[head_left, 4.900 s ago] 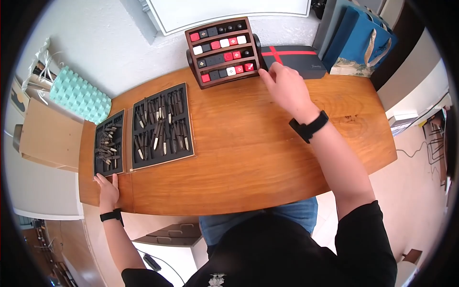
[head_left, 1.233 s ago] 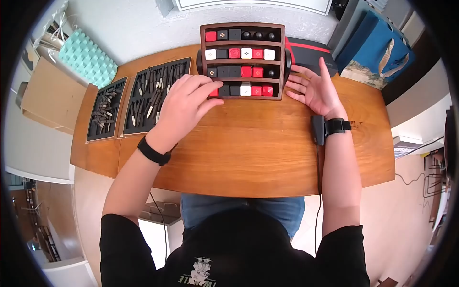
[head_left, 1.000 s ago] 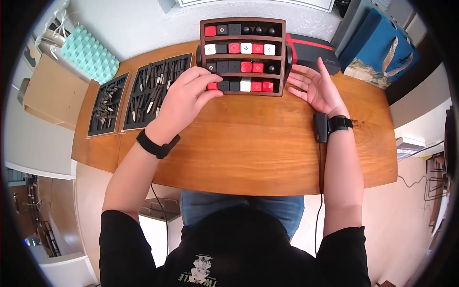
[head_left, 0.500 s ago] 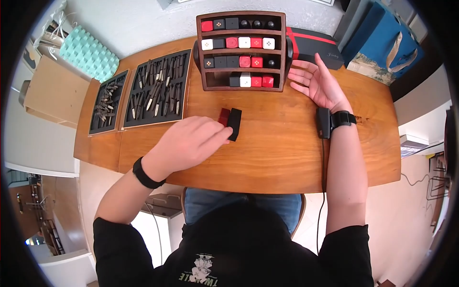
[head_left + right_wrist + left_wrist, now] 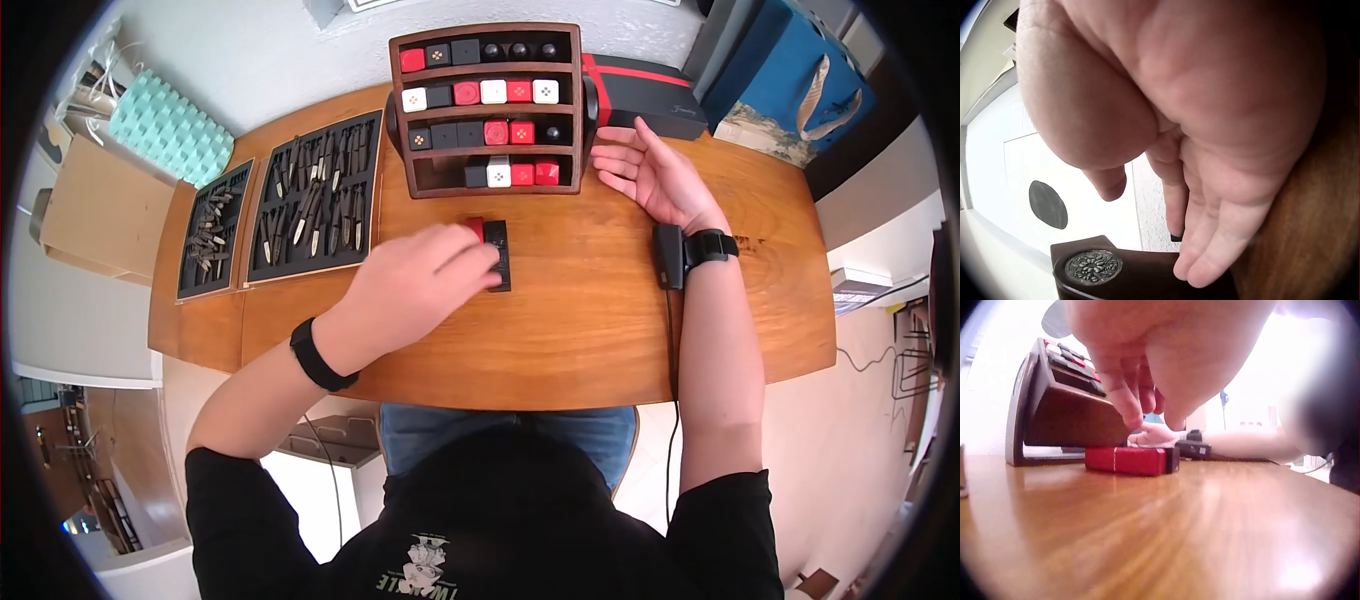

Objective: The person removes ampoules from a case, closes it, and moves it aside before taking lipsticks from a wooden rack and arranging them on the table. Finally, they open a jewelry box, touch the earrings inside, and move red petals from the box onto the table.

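Note:
Two square-sided tubes that look like lipsticks, one red [image 5: 475, 227] and one black [image 5: 498, 234], lie side by side on the table before the wooden rack [image 5: 485, 34]. My left hand [image 5: 420, 275] hovers over them, fingers pointing loosely down and partly covering both in the head view. In the left wrist view its fingertips are above the red tube [image 5: 1132, 460], with a gap below them. My right hand [image 5: 655, 180] is spread with the palm turned inward, fingertips right at the rack's right side [image 5: 1147, 269]. The rack's bottom row has a gap at its left.
Two black trays [image 5: 376, 190] [image 5: 182, 285] of dark pieces with pale tips lie to the left. A dark box [image 5: 650, 98] with a red ribbon sits behind my right hand, beside a blue paper bag [image 5: 785, 80]. A cable runs from my right wrist off the table's front edge.
My left hand has brought the red and black tubes from the bottom row's left end down onto the table and let go of them. My right hand stays by the rack.

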`<state>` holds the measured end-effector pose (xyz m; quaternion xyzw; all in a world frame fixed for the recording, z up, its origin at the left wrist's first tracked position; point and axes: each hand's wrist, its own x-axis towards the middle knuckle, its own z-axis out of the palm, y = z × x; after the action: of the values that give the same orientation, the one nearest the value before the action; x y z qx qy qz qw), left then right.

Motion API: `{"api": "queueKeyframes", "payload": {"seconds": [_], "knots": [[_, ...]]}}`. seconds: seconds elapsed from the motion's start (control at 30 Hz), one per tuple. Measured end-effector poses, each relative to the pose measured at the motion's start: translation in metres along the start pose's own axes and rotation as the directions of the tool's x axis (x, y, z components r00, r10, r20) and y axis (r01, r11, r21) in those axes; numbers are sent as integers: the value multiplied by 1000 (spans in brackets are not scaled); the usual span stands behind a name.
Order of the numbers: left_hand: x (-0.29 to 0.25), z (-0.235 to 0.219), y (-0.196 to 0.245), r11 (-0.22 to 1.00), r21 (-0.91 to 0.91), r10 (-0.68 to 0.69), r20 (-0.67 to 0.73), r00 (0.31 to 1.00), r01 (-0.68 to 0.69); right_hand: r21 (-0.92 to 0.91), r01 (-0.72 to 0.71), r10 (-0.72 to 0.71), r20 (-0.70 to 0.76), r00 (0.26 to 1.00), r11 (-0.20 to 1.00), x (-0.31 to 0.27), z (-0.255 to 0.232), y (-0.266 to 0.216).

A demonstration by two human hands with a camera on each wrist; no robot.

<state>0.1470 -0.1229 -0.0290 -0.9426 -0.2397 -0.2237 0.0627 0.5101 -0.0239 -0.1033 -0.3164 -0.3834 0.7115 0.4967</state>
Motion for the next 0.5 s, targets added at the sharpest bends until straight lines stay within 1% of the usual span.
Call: {"api": "queueKeyframes", "payload": {"seconds": [0.03,0.07,0.1,0.13,0.2,0.23,0.33,0.47,0.5], "knots": [[7,-3,-1,1000,1,7,1,1000,-7,-1,0,0,-9,1000,1000,-1,1,0],[17,-6,-3,999,35,-37,-117,992,41,-1,6,-6,-11,1000,1000,-1,1,1],[26,-5,-7,994,64,-74,-235,969,92,4,5,-5,-7,1000,1000,-2,0,1],[31,-2,-13,994,66,-69,-238,969,87,7,4,-4,-2,1000,1000,-1,0,1],[40,5,-24,990,73,-97,-269,958,121,8,10,-10,0,1000,1000,-1,0,2],[41,9,-27,989,51,-125,-246,961,142,13,9,-9,3,1000,1000,-1,0,2],[42,18,-32,989,6,-141,-232,962,147,3,26,-26,4,1000,1000,1,0,4],[36,13,-37,992,-17,-124,-263,957,124,-17,30,-30,-16,999,999,1,2,3],[30,7,-35,991,16,-121,-270,955,130,-19,37,-37,-17,999,999,3,0,6]]}}
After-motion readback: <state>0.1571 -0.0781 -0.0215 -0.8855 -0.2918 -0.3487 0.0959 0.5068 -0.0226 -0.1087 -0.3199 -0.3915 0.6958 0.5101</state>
